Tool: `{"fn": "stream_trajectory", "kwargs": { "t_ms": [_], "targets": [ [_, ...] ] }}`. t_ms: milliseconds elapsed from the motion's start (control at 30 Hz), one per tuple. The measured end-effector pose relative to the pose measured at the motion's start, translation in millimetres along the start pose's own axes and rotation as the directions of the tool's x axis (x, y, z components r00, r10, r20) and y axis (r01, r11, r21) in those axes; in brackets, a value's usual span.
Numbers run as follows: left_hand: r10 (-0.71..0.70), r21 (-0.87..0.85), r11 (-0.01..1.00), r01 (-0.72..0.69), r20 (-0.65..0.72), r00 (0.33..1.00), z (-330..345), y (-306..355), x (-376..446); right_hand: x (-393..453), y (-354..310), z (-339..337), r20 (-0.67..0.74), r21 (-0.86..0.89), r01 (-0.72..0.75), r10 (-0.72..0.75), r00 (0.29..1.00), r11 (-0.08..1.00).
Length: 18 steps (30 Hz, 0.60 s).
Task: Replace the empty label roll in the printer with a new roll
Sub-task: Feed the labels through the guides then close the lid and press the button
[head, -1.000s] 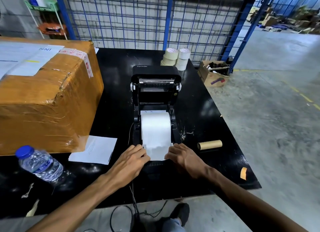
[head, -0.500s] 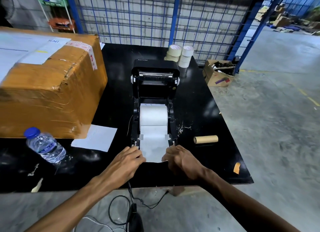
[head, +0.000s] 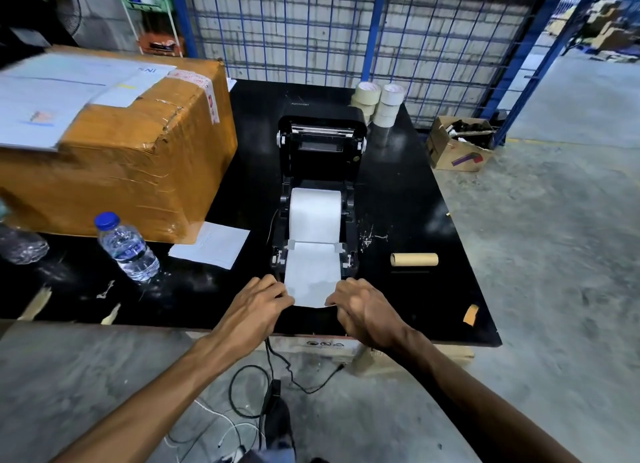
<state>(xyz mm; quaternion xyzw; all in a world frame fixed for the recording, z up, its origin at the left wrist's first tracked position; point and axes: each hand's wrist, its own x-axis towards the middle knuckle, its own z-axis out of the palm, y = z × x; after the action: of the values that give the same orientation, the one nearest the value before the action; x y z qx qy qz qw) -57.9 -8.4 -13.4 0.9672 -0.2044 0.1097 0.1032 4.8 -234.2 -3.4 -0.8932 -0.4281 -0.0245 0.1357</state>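
Label strip (head: 313, 279) drawn further out, two hands, left hand (head: 258, 301), right hand (head: 367, 310), fingers pinching its corners, one printer (head: 320, 192).

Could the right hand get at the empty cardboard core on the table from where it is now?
Probably yes. The cardboard core lies alone on the black table, right of the printer, with nothing between it and the right hand. That hand would first have to release the label strip.
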Motion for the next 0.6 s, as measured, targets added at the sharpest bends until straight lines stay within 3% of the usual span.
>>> {"fn": "stream_trajectory", "kwargs": {
  "t_ms": [267,367,433,500,567,600],
  "targets": [
    [-0.007,-0.059,0.998,0.007,0.002,1.000,-3,3,-10,-7,-6,2,-0.007,0.005,0.038,-0.038,0.999,0.999],
    [-0.004,-0.133,0.991,0.012,0.060,0.998,-9,6,-12,-13,-10,-2,0.042,0.041,0.048,-0.050,0.998,0.998],
    [-0.090,-0.240,0.964,0.110,0.095,0.991,-11,3,-9,-9,-6,-9,0.073,0.075,0.056,-0.062,0.995,0.996],
    [-0.304,-0.447,0.837,0.314,0.097,0.948,-19,5,1,1,0,-24,0.086,0.117,0.040,-0.050,0.995,0.992],
    [-0.619,-0.601,0.594,0.535,0.084,0.781,-22,-40,38,72,29,-40,0.051,0.128,0.029,-0.036,0.998,0.991],
    [-0.708,-0.650,0.452,0.611,0.156,0.689,-23,-41,43,82,34,-51,0.024,0.130,0.019,-0.022,0.999,0.991]
  ]
}}
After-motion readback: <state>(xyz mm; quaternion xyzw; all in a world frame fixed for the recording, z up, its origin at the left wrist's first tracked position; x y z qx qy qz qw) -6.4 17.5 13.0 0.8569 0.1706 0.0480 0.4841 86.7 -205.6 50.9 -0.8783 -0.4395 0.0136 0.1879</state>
